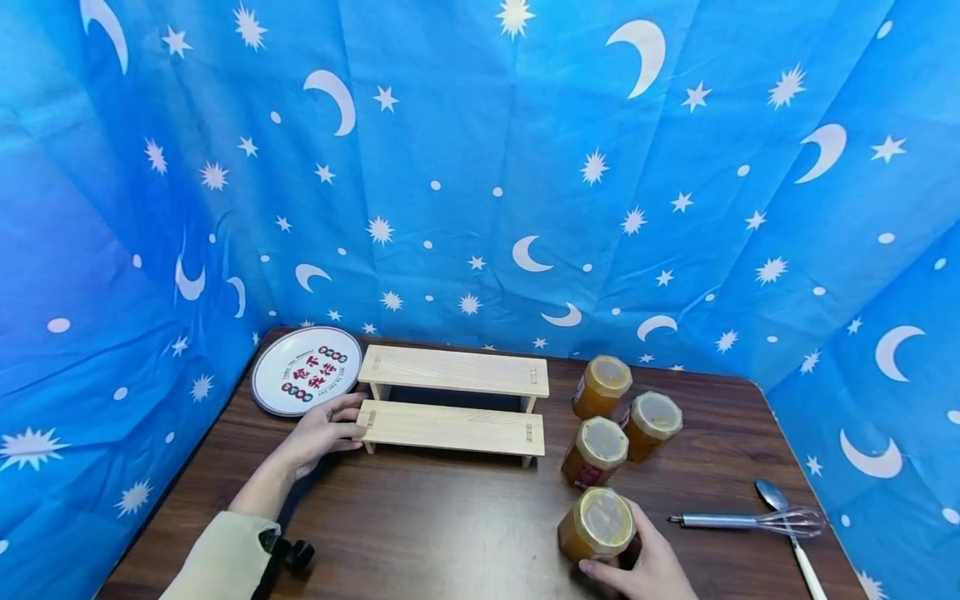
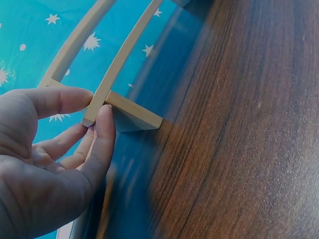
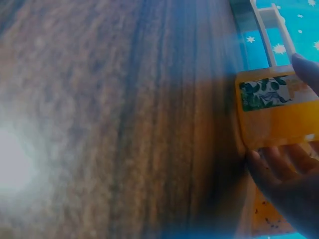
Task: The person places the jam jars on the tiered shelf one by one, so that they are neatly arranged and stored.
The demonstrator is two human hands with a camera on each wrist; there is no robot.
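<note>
A pale two-step wooden rack (image 1: 450,427) stands near the back of the table. My left hand (image 1: 324,433) pinches the left end of its lower board; in the left wrist view the thumb (image 2: 67,101) is on one face and fingertips are on the other. At the front right, my right hand (image 1: 648,558) grips a faceted jar (image 1: 597,525) with amber contents and a pale lid. That jar's label (image 3: 266,93) shows green leaves in the right wrist view. Behind it stand three similar jars: a near one (image 1: 596,454), one to the right (image 1: 651,427) and a rear one (image 1: 602,387).
A white plate (image 1: 273,375) with red lettering lies at the back left, beside the rack. On the right, a whisk (image 1: 723,521) crosses over a spoon (image 1: 806,567). Blue cloth (image 1: 465,150) with moons and stars surrounds the brown table (image 1: 420,525) at the back and sides.
</note>
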